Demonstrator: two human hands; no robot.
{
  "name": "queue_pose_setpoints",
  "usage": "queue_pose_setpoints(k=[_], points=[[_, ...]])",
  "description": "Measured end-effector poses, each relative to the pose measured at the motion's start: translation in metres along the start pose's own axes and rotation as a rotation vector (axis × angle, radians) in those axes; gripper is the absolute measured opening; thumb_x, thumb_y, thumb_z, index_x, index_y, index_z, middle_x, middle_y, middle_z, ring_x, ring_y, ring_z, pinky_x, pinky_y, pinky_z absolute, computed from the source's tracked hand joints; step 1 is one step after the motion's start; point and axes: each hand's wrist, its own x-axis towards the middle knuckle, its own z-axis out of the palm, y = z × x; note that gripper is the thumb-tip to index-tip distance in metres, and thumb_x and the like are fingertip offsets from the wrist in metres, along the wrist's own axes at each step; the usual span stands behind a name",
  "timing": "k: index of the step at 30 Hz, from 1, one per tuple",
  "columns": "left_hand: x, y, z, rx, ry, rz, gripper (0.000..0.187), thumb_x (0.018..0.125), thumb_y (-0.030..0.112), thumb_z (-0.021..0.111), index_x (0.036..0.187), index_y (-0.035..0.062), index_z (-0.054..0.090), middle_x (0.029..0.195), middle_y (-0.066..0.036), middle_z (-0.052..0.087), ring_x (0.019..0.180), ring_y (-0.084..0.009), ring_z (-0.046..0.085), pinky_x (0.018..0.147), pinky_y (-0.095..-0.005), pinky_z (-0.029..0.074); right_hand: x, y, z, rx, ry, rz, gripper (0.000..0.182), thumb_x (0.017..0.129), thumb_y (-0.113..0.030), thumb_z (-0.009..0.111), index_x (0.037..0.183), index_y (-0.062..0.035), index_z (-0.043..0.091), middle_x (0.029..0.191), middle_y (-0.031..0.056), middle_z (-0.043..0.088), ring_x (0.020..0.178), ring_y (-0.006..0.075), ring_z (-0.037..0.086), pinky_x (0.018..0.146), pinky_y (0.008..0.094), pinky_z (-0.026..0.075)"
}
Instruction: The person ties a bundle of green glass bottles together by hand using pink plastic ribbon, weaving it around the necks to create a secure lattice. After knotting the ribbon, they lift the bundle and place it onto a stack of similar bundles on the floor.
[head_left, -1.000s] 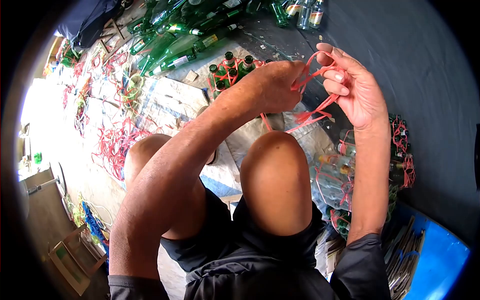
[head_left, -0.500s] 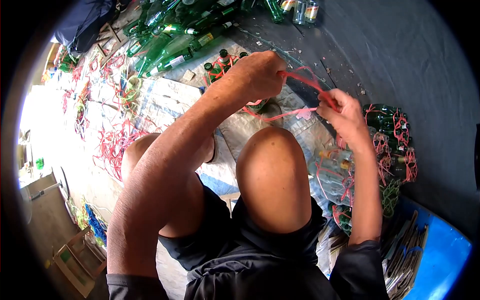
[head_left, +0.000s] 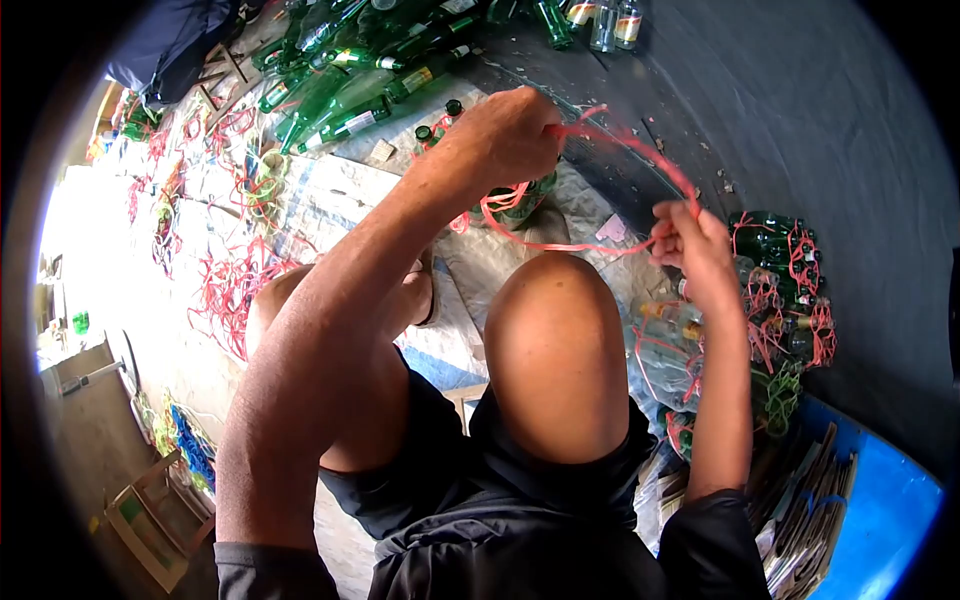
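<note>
Overhead, head view: a seated person, both knees drawn up, looks down at their own hands.
Landmark: the right knee (head_left: 560, 350), bare and near the middle of the frame.
Left hand: the left hand (head_left: 500, 135) is above and left of the knee, closed around one end of the red strap (head_left: 625, 140); its fingertips are turned away and hidden.
Right hand: the right hand (head_left: 690, 245) is just up and right of the knee, fist closed on the strap's other end.
Strap: it arcs in the air between the two hands, with a lower loop sagging just above the knee.
Bottle bundle: a bundle of green bottles (head_left: 520, 200) sits on the white sacking (head_left: 330, 200) above the knee, mostly hidden under the left hand; whether the strap runs around it cannot be told.
Tied bundles: more tied bottle bundles (head_left: 785, 270) lie right of the knee, partly behind the right forearm.
Loose bottles: loose green bottles (head_left: 350, 90) are piled far up and left of the knee, cut off by the frame's dark rim.
Spare straps: a red strap pile (head_left: 235, 290) lies left of the knee; single strands are hard to make out.
</note>
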Motion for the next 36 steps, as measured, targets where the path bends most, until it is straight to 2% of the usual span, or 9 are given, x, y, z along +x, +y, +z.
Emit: queue_pose_setpoints(k=[4,8,11,18,21,22,28,31,36], points=[[0.005,-0.002,-0.004,-0.032,-0.012,0.000,0.020,0.094,0.017,0.072,0.093,-0.0027,0.075,0.072,-0.015,0.070,0.070,-0.0170,0.069,0.062,-0.0392,0.054,0.021,-0.038,0.025,0.284,-0.125,-0.172,0.037,0.112,-0.034,0.060,0.122,0.0002,0.071,0.100,0.0085,0.073,0.085,0.0181,0.073,0.075,0.0346,0.063],[0.003,-0.003,-0.001,-0.393,0.070,0.055,0.029,0.093,0.013,0.074,0.118,-0.0019,0.070,0.090,-0.008,0.075,0.075,-0.0154,0.072,0.067,-0.0330,0.059,0.037,-0.088,0.064,0.383,-0.265,-0.292,0.033,0.112,-0.030,0.060,0.125,-0.0017,0.071,0.110,0.0081,0.074,0.097,0.0178,0.073,0.081,0.0345,0.062],[0.000,0.015,-0.024,-0.581,-0.134,-0.135,0.037,0.091,0.013,0.076,0.125,0.0000,0.068,0.093,-0.008,0.075,0.078,-0.0148,0.073,0.068,-0.0313,0.059,0.059,-0.110,0.082,0.435,-0.361,-0.421,0.031,0.112,-0.028,0.060,0.123,-0.0018,0.072,0.110,0.0099,0.075,0.099,0.0198,0.074,0.081,0.0363,0.063],[-0.005,0.022,-0.029,-0.872,-0.112,-0.237,0.031,0.094,0.020,0.081,0.119,0.0027,0.075,0.076,0.000,0.059,0.070,-0.0092,0.059,0.069,-0.0293,0.056,0.092,-0.145,0.094,0.518,-0.517,-0.470,0.030,0.110,-0.021,0.061,0.127,0.0019,0.070,0.119,0.0129,0.075,0.108,0.0231,0.072,0.091,0.0380,0.062],[-0.004,0.018,-0.030,-0.945,-0.131,-0.219,0.029,0.098,0.019,0.077,0.121,0.0016,0.075,0.080,-0.002,0.064,0.070,-0.0083,0.059,0.069,-0.0293,0.056,0.081,-0.152,0.119,0.680,-0.282,-0.477,0.015,0.101,-0.021,0.070,0.100,-0.0056,0.072,0.092,0.0116,0.076,0.082,0.0239,0.072,0.071,0.0419,0.060],[-0.004,0.018,-0.031,-0.976,-0.146,-0.211,0.029,0.099,0.018,0.075,0.122,0.0011,0.075,0.082,-0.002,0.067,0.070,-0.0079,0.060,0.069,-0.0293,0.057,0.093,-0.148,0.104,0.592,-0.443,-0.501,0.018,0.111,-0.019,0.055,0.120,-0.0079,0.067,0.111,0.0088,0.075,0.101,0.0275,0.074,0.085,0.0467,0.063],[-0.007,0.021,-0.033,-1.076,-0.206,-0.200,0.027,0.104,0.016,0.069,0.124,0.0000,0.076,0.098,-0.010,0.078,0.071,-0.0079,0.061,0.074,-0.0297,0.060,0.121,-0.136,0.092,0.777,-0.325,-0.496,0.020,0.111,-0.021,0.057,0.120,-0.0076,0.068,0.111,0.0113,0.076,0.106,0.0291,0.073,0.098,0.0467,0.060],[-0.007,0.026,-0.033,-1.092,-0.183,-0.235,0.024,0.105,0.015,0.067,0.120,-0.0001,0.077,0.095,-0.009,0.077,0.072,-0.0089,0.062,0.074,-0.0302,0.060,0.139,-0.132,0.069,0.686,-0.320,-0.432,0.028,0.110,-0.018,0.061,0.126,0.0033,0.070,0.117,0.0132,0.075,0.105,0.0239,0.071,0.091,0.0408,0.061],[-0.002,0.020,-0.034,-1.071,-0.094,-0.279,0.021,0.106,0.015,0.067,0.115,-0.0003,0.079,0.093,-0.008,0.077,0.073,-0.0097,0.064,0.077,-0.0318,0.062,0.147,-0.110,0.057,0.677,-0.390,-0.384,0.027,0.111,-0.021,0.060,0.121,0.0001,0.072,0.110,0.0102,0.076,0.094,0.0200,0.072,0.083,0.0385,0.062]])
